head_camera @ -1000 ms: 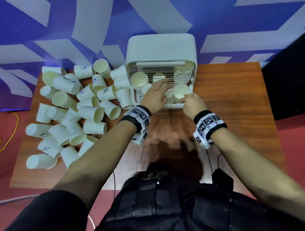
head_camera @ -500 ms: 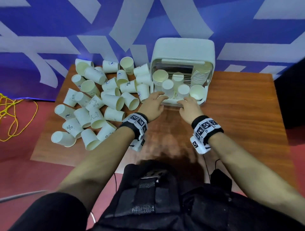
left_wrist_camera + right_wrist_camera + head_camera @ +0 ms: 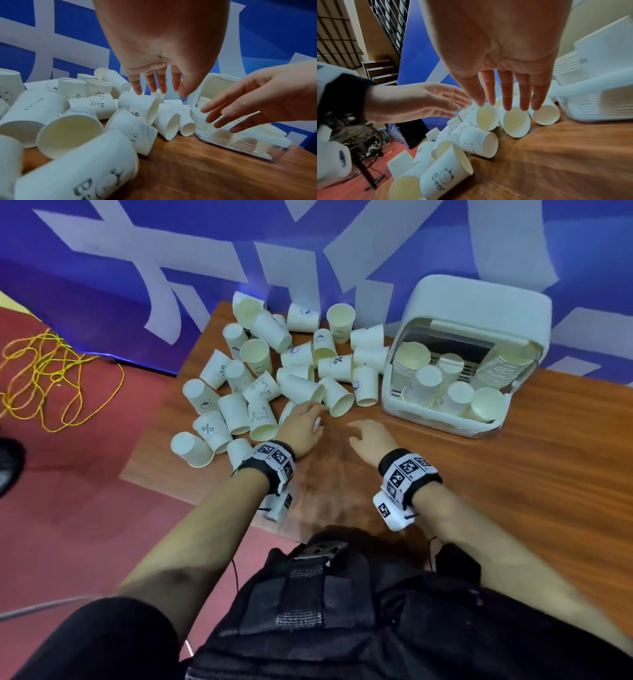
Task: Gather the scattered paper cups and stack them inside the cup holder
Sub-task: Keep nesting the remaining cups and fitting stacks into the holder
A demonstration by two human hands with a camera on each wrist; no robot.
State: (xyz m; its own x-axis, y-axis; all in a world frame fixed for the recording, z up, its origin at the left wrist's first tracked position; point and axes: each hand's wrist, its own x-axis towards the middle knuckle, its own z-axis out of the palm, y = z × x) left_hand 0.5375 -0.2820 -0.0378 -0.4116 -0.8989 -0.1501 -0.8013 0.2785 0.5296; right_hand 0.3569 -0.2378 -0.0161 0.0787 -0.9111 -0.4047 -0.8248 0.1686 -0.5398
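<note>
2 hands (image 3: 301, 428) (image 3: 371, 440) — fingers spread, empty — over smooth paper cups (image 3: 337, 398).

head overhead, wrists close, sharing cups (image 3: 301, 386)

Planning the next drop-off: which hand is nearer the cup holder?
Right. The right hand hovers open over bare table just left of the cup holder; the left hand is farther left, at the edge of the scattered cups.

blue-and-white wall (image 3: 205, 268), red floor (image 3: 85, 491), wooden table (image 3: 513, 474), yellow cord (image 3: 51, 378).
</note>
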